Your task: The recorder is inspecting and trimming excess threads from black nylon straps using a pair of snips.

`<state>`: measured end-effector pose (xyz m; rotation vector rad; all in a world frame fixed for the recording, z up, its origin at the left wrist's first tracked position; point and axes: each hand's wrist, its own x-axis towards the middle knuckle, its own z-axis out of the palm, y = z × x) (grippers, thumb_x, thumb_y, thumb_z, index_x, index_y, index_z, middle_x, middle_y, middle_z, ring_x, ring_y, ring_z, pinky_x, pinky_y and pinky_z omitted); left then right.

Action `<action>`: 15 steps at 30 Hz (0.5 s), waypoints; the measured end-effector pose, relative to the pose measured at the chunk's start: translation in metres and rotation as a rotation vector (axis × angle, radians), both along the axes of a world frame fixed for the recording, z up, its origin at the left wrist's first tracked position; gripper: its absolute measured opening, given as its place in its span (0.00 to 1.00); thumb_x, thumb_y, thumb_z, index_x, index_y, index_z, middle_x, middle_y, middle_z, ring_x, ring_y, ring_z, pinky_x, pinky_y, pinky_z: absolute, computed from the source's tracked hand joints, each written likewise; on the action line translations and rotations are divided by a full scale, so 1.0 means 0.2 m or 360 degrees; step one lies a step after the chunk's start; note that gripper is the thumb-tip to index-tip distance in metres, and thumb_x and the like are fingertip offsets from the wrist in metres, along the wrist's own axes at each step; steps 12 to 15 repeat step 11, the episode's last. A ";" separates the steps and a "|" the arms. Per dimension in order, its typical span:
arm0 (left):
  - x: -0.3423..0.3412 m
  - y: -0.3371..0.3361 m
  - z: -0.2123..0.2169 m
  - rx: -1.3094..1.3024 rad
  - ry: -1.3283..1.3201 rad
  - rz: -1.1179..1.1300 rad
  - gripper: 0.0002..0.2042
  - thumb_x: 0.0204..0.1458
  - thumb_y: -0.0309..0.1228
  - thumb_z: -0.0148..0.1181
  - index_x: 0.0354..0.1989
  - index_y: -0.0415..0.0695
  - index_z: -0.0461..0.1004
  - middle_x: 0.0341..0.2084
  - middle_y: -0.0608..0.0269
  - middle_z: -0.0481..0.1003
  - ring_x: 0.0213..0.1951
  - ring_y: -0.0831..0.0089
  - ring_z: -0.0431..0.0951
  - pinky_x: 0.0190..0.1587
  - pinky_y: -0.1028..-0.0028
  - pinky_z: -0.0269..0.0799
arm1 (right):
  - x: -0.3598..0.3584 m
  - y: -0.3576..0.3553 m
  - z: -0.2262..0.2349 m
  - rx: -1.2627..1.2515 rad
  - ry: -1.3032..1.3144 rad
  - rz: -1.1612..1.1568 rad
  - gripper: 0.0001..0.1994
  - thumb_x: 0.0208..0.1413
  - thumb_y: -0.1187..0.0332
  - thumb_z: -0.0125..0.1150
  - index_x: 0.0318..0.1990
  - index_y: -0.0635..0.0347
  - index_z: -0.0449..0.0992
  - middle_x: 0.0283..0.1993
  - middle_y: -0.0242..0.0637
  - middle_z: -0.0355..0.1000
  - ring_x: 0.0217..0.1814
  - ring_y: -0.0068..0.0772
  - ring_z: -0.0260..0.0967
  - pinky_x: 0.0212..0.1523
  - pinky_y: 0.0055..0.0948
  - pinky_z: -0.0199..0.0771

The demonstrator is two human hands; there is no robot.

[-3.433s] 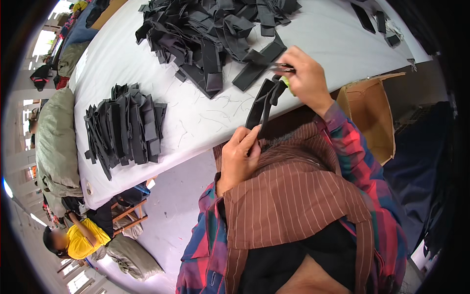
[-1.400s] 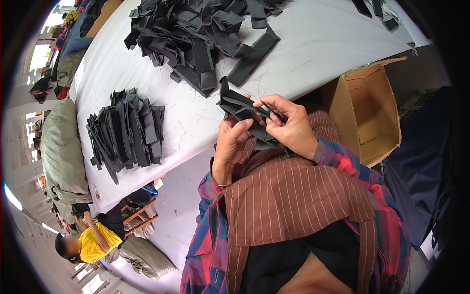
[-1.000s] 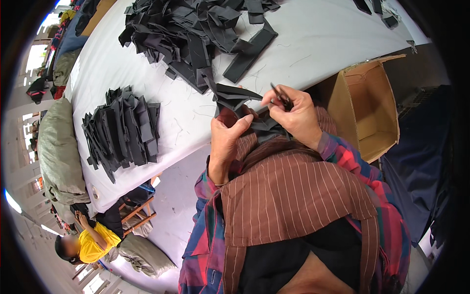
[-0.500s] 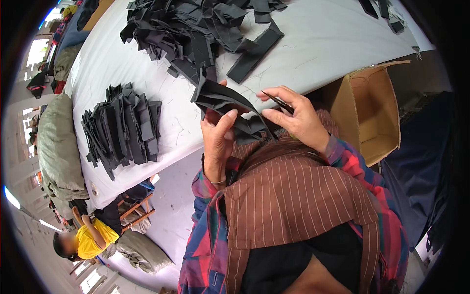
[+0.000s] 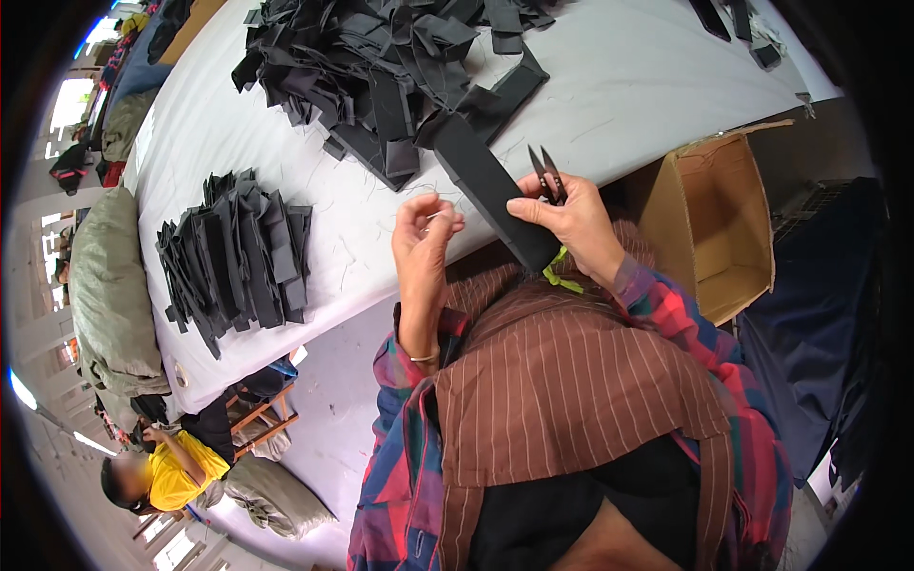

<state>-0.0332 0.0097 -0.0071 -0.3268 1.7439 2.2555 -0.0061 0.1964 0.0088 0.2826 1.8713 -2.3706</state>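
A flat black fabric strip slants from the large pile down to my apron, held near its lower part between the thumb and fingers of my right hand. That same hand keeps a pair of dark thread snips, blades apart and pointing up. Beside the strip's lower end hangs a bright yellow-green tie. Off the strip to the left, my left hand is closed with fingertips pinched together; anything between them is too small to name.
A heap of loose black fabric pieces lies at the table's far side. On the left stands a row of stacked black pieces. An open cardboard box is at the right table edge. A person in yellow sits lower left.
My left hand has let go of the black fabric strip. The strip now lies flattened out in my right hand, and the snips have turned upward with their blades spread.
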 end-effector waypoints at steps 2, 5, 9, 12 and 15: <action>0.00 -0.01 0.00 0.0030 0.0053 0.0046 0.13 0.55 0.25 0.55 0.47 0.36 0.66 0.37 0.58 0.72 0.36 0.74 0.74 0.42 0.77 0.70 | -0.02 0.00 0.00 0.0005 -0.0040 -0.0056 0.07 0.49 0.72 0.66 0.33 0.66 0.77 0.28 0.27 0.73 0.30 0.13 0.67 0.34 0.16 0.69; -0.04 0.08 0.13 0.0416 0.0011 -0.0086 0.13 0.56 0.31 0.56 0.45 0.36 0.66 0.34 0.61 0.73 0.37 0.76 0.74 0.42 0.77 0.70 | -0.03 -0.03 -0.05 -0.0027 -0.0022 0.0012 0.07 0.48 0.72 0.67 0.34 0.66 0.77 0.29 0.27 0.74 0.31 0.13 0.67 0.33 0.16 0.69; -0.09 0.10 0.10 0.0481 -0.0111 -0.0064 0.15 0.56 0.30 0.57 0.48 0.37 0.64 0.35 0.61 0.73 0.38 0.76 0.74 0.42 0.78 0.69 | -0.05 -0.07 -0.06 0.0068 0.0026 0.0054 0.08 0.48 0.74 0.66 0.36 0.67 0.78 0.30 0.29 0.75 0.32 0.14 0.68 0.35 0.17 0.69; -0.12 0.12 0.06 0.0250 0.0006 -0.0263 0.19 0.55 0.30 0.58 0.51 0.38 0.61 0.37 0.61 0.73 0.39 0.77 0.74 0.42 0.79 0.69 | -0.05 -0.08 -0.06 0.0118 -0.0008 0.0046 0.08 0.47 0.75 0.66 0.36 0.66 0.78 0.30 0.29 0.75 0.31 0.14 0.68 0.35 0.17 0.70; -0.12 0.12 0.06 0.0250 0.0006 -0.0263 0.19 0.55 0.30 0.58 0.51 0.38 0.61 0.37 0.61 0.73 0.39 0.77 0.74 0.42 0.79 0.69 | -0.05 -0.08 -0.06 0.0118 -0.0008 0.0046 0.08 0.47 0.75 0.66 0.36 0.66 0.78 0.30 0.29 0.75 0.31 0.14 0.68 0.35 0.17 0.70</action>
